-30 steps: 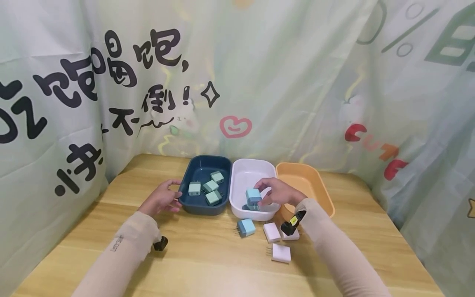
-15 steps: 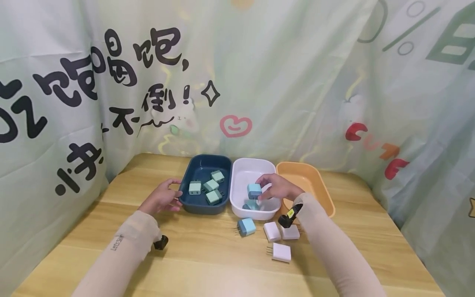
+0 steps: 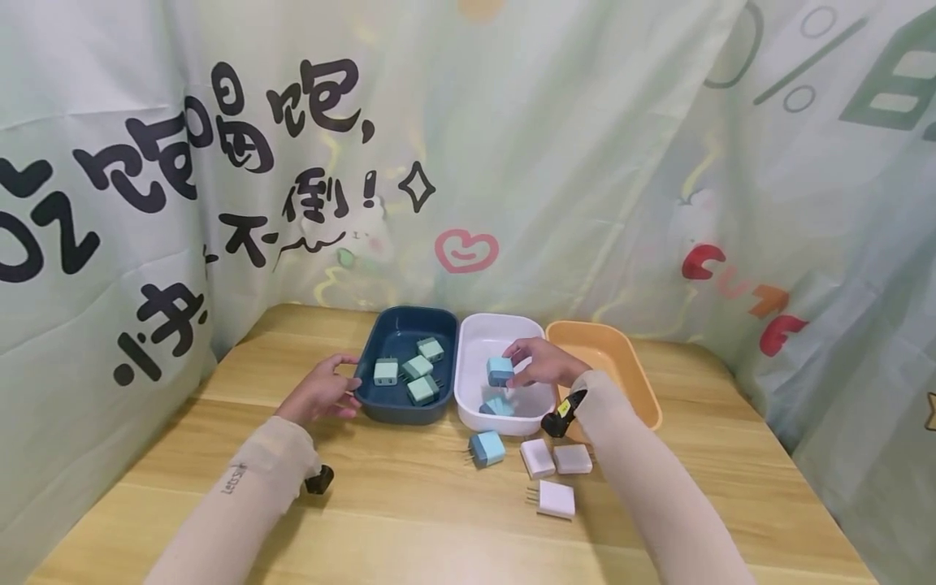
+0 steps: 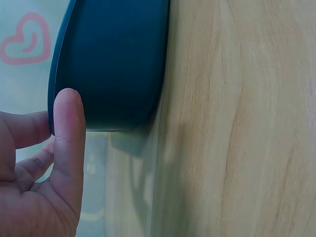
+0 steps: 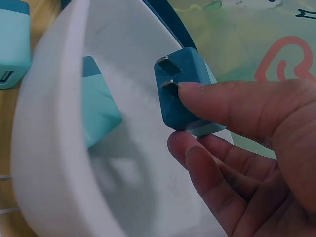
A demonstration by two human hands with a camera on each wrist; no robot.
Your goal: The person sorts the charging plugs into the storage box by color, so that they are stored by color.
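Thumb and fingertips of my right hand [image 3: 544, 363] pinch a two-tone blue USB wall charger [image 3: 500, 371] above the white bin [image 3: 537, 418]. In the right wrist view its metal prongs face the camera, and the thumb [image 5: 217, 101] lies across the prong side. Another blue charger [image 5: 98, 106] lies inside the white bin, partly hidden by its near wall. At the left, my left hand [image 3: 322, 392] holds the rim of the navy blue bin [image 4: 108, 59], its thumb [image 4: 69, 118] against the outer wall. Several pale green chargers [image 3: 420, 388] lie in that navy bin.
An orange bin [image 3: 610, 357] stands to the right, partly behind the right forearm. One blue charger [image 3: 487, 448] and three white chargers, one being the nearest white charger [image 3: 556, 499], lie on the wooden table [image 3: 409, 520] in front. A printed curtain [image 3: 570, 162] hangs behind.
My right hand has lifted the blue charger slightly, up and away from the one lying in the white bin, which now shows more. The left hand stays at the navy bin.
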